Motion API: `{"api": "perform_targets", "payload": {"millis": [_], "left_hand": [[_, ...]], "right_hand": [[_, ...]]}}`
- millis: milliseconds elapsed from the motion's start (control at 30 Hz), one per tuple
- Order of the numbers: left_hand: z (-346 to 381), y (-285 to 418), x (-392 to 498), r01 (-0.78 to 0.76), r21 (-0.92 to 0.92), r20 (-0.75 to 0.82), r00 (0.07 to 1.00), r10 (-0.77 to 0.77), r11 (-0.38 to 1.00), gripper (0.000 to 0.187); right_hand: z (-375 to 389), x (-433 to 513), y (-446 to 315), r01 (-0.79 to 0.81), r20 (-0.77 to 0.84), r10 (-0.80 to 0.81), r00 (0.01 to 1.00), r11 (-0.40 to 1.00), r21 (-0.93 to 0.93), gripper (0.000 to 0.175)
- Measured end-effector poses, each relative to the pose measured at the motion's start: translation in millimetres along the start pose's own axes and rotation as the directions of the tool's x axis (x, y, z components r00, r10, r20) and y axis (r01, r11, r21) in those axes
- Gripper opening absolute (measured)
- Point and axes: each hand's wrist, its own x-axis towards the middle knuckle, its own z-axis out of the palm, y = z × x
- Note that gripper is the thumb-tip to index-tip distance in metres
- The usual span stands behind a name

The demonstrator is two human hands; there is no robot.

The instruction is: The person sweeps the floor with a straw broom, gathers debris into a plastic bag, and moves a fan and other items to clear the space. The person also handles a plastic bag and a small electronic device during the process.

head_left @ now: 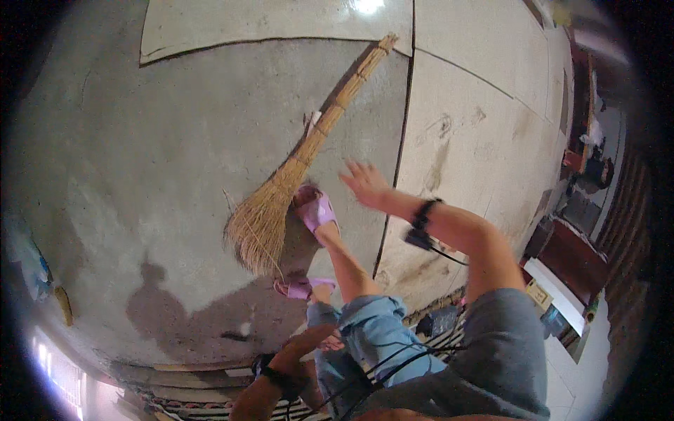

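A straw broom (316,137) lies on the grey concrete floor, its bound handle slanting to the upper right and its bristles fanning out at the lower left. My right hand (366,184) is held out beside the broom's handle, apart from it. It is slightly blurred, with nothing in it and its fingers spread. Close to my knee is my left hand (330,341), small and partly hidden, so its grip is unclear. One of my pink sandals (318,213) is right by the bristles; the other sandal (303,288) is lower down.
Pale boards (463,131) cover the floor at the right. A bamboo or wooden slatted seat (200,392) runs along the bottom. Black cables (400,363) cross my lap. A reddish-brown box (568,252) and a white panel (553,294) stand at the right. Shadows fall across the concrete.
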Motion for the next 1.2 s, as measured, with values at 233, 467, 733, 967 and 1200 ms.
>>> {"api": "perform_targets", "payload": {"millis": [233,467,733,967,1200], "left_hand": [[-64,-60,-25,-0.095,0.867,-0.331,0.624,0.708,0.489,0.03],[-55,-80,-47,-0.032,0.028,-0.801,0.598,0.042,0.999,0.027],[-4,-60,-142,-0.105,-0.085,-0.844,0.536,-0.015,0.991,0.036],[50,-59,-219,-0.098,0.087,-0.953,0.282,0.112,0.991,0.03],[88,-57,-253,0.046,0.206,-0.947,0.26,0.188,0.977,0.018]], "right_hand": [[-18,162,42,0.058,-0.029,-0.081,0.996,0.888,-0.457,0.02],[-65,17,48,0.106,0.058,-0.103,0.993,0.993,-0.046,0.016],[-152,-241,10,-0.575,0.176,0.561,0.809,0.692,0.436,0.037],[-113,-259,-29,-0.785,0.548,0.624,0.557,0.181,0.592,0.026],[-104,-275,-100,-0.565,0.531,0.219,0.819,0.473,0.676,0.03]]}}
